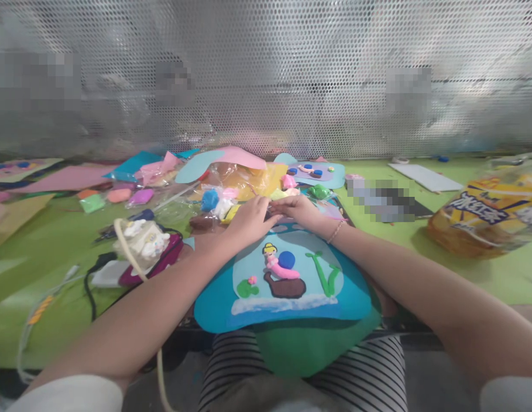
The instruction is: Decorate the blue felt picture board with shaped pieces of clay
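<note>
At the far edge of a blue foam-like sheet [209, 303], my left hand [251, 220] and my right hand [302, 213] meet at the fingertips. Their fingers are bent and drawn together; whatever may be between them is too small or hidden to name. Below my hands, the sheet bears a clay picture: a pink figure with yellow hair [274, 263], a blue clay ball [287, 260], a dark brown clay shape [287, 286], green clay strands [321, 274] and a green clay pad [247, 288] with a pink flower. A white and blue band runs along its bottom.
Left stands a magenta pouch [171, 257] with cables and a white adapter [110, 273]. Several coloured clay packs, such as a blue lump [209, 199], lie beyond my hands. A large bottle of amber drink [484, 212] stands right. A perforated metal screen [266, 74] closes the back.
</note>
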Demonstrator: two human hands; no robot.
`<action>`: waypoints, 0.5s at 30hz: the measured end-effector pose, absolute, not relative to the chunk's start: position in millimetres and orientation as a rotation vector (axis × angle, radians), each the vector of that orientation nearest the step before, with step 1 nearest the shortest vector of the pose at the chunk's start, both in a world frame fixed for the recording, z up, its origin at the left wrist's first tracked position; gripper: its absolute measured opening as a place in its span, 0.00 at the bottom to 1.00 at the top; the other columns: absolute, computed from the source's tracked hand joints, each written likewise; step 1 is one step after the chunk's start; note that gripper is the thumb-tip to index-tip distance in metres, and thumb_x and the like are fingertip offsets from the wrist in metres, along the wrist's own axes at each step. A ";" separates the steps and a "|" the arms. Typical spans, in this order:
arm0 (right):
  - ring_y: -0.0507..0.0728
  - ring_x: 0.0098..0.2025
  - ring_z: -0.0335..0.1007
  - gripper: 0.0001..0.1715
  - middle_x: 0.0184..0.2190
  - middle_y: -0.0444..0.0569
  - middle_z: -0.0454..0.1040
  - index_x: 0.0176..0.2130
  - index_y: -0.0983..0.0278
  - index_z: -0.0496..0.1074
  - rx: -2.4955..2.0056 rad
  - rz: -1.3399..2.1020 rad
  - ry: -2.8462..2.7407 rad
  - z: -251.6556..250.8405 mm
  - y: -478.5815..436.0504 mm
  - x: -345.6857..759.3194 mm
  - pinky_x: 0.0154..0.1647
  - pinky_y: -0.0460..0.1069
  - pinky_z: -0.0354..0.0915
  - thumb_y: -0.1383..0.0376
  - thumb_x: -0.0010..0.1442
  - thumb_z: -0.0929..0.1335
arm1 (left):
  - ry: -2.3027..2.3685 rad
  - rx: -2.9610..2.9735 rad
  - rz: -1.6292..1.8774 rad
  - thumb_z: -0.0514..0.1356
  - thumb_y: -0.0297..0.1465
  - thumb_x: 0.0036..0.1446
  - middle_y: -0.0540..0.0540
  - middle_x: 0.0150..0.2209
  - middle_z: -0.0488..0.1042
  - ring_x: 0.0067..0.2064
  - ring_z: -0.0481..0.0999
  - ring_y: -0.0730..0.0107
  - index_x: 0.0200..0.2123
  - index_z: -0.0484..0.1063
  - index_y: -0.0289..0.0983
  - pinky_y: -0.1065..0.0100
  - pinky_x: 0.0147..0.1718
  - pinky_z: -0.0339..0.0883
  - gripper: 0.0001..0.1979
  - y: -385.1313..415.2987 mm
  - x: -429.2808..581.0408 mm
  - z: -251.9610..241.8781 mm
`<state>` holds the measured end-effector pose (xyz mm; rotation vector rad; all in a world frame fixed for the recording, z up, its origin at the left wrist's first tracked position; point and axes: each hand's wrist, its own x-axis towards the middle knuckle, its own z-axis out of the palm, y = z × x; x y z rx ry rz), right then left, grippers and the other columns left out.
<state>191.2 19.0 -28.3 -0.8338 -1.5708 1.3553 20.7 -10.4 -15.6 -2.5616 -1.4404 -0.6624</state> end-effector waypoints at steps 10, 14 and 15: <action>0.52 0.37 0.74 0.15 0.37 0.47 0.78 0.39 0.64 0.77 -0.569 1.599 -1.534 -21.9 1.7 177.3 0.40 0.47 0.71 0.68 0.48 0.71 | -1.454 -2.571 -0.864 0.50 0.40 0.62 0.40 0.41 0.71 0.45 0.71 0.59 0.44 0.64 0.33 0.60 0.42 0.66 0.16 -11.7 19.6 -9.8; 0.50 0.32 0.73 0.14 0.31 0.46 0.77 0.35 0.66 0.76 -0.557 1.611 -1.432 -22.3 3.7 175.8 0.37 0.45 0.70 0.65 0.45 0.74 | -1.440 -2.563 -0.926 0.49 0.42 0.63 0.39 0.43 0.71 0.47 0.71 0.58 0.47 0.63 0.33 0.59 0.45 0.65 0.19 -10.7 18.1 -9.6; 0.49 0.30 0.71 0.13 0.28 0.45 0.76 0.33 0.66 0.76 -0.568 1.581 -1.418 -22.2 5.1 176.4 0.35 0.45 0.69 0.65 0.44 0.75 | -1.431 -2.557 -0.949 0.47 0.42 0.63 0.38 0.43 0.71 0.47 0.70 0.58 0.47 0.63 0.32 0.59 0.45 0.65 0.20 -10.8 18.0 -10.2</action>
